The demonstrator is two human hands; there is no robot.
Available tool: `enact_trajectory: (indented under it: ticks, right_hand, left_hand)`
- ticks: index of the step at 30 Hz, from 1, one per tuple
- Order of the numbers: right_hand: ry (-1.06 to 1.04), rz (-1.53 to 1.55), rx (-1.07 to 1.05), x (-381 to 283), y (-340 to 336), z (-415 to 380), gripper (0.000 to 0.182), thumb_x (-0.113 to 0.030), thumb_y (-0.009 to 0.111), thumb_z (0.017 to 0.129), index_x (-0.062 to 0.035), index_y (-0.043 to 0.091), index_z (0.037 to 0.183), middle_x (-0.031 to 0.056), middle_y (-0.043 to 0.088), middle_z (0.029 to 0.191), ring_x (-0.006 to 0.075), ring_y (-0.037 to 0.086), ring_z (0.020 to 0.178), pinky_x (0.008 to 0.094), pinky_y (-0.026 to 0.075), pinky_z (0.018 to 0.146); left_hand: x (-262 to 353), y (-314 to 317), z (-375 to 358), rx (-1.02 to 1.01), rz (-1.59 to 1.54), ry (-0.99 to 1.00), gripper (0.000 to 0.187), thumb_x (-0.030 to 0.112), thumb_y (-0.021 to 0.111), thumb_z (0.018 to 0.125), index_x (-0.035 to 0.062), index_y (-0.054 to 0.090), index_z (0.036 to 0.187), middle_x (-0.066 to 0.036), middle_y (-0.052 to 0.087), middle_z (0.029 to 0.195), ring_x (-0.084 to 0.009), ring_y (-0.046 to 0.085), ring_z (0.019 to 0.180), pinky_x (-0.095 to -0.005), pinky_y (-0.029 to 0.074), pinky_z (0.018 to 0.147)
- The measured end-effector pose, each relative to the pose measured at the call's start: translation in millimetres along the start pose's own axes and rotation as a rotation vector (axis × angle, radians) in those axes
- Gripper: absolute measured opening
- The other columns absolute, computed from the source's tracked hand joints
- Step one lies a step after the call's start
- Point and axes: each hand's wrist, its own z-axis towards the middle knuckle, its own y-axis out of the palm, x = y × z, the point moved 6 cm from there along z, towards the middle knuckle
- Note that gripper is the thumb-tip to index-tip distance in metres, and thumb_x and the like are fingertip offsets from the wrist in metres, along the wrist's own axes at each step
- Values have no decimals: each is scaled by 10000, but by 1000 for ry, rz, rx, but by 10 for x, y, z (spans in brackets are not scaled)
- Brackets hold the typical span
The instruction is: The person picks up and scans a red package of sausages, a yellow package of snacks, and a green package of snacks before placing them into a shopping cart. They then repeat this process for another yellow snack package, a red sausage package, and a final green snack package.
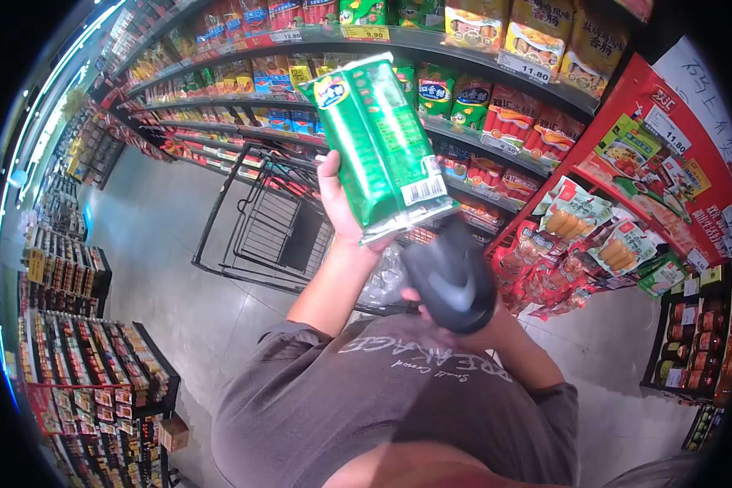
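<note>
My left hand [339, 199] is closed around the lower left side of a shiny green package [378, 146], held up with its back and white barcode label [424, 191] showing. A black handheld device [451, 281], blurred, is in my right hand [415, 298], just below and to the right of the package. Only some fingertips of that hand show; the device hides the rest. The device's upper end is close to the package's bottom edge, and I cannot tell whether they touch.
A black wire shopping cart [252, 220] stands beyond my left forearm, with clear plastic [386, 281] near my right hand. Stocked shelves [301, 41] curve across the top. A red display [610, 191] with hanging packs is at right, and more racks [98, 354] at left.
</note>
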Motion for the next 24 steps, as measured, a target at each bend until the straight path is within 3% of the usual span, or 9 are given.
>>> enact_trajectory:
  ticks: [1, 3, 4, 9, 11, 15, 18, 24]
  right_hand:
    - [-229, -315, 65, -439, -8, -170, 285, -122, 711, 890, -10, 622, 1136, 100, 694, 1036, 170, 691, 895, 352, 572, 780]
    - [154, 92, -20, -420, -122, -242, 217, -109, 677, 913, 2, 624, 1092, 94, 687, 948, 180, 699, 821, 340, 584, 700]
    - [195, 146, -27, -444, -141, -279, 191, -98, 661, 925, 13, 614, 1074, 103, 669, 923, 195, 701, 823, 327, 585, 692]
    - [162, 276, -57, -566, -170, -421, 188, -74, 672, 914, 14, 610, 1067, 88, 665, 900, 186, 694, 790, 326, 582, 695]
    - [97, 127, -39, -640, -213, -459, 184, -85, 599, 921, 16, 591, 1075, 92, 671, 839, 210, 721, 755, 286, 562, 634]
    - [-41, 196, -10, -688, -305, -493, 216, -88, 609, 916, 26, 563, 1094, 143, 655, 780, 229, 707, 669, 288, 555, 586]
    - [45, 298, -29, -752, -325, -503, 217, -103, 661, 926, -6, 576, 1100, 81, 664, 795, 162, 685, 724, 270, 532, 624]
    - [-87, 324, 56, -569, -451, -680, 317, -52, 639, 902, 10, 523, 1191, 105, 658, 837, 180, 680, 709, 308, 547, 593]
  left_hand:
    - [38, 64, 0, -109, -49, -5, 690, 510, 472, 931, 71, 422, 1461, -176, 526, 1411, -372, 559, 1245, -552, 423, 1075]
    - [154, -77, -6, -68, -24, 52, 665, 492, 453, 942, 65, 435, 1452, -172, 522, 1416, -364, 552, 1253, -539, 424, 1075]
    - [176, -91, -18, -70, -18, 39, 665, 492, 453, 942, 65, 435, 1452, -172, 522, 1416, -364, 552, 1253, -539, 424, 1075]
    - [231, -10, -25, -124, 73, 100, 642, 492, 474, 944, 80, 480, 1437, -153, 529, 1416, -356, 541, 1255, -532, 426, 1062]
    - [236, 12, -40, -101, 108, 106, 629, 482, 473, 946, 77, 486, 1427, -147, 541, 1399, -343, 553, 1237, -517, 440, 1049]
    - [304, 41, -46, -142, 278, 176, 586, 442, 474, 950, 53, 508, 1387, -130, 572, 1341, -303, 580, 1192, -472, 465, 1022]
    - [331, 86, -30, -170, 334, 206, 557, 415, 479, 952, 42, 518, 1364, -124, 590, 1306, -281, 592, 1168, -447, 470, 1013]
    - [389, 145, 199, -153, 418, 200, 539, 392, 500, 946, 34, 528, 1348, -117, 612, 1268, -261, 596, 1147, -408, 462, 1004]
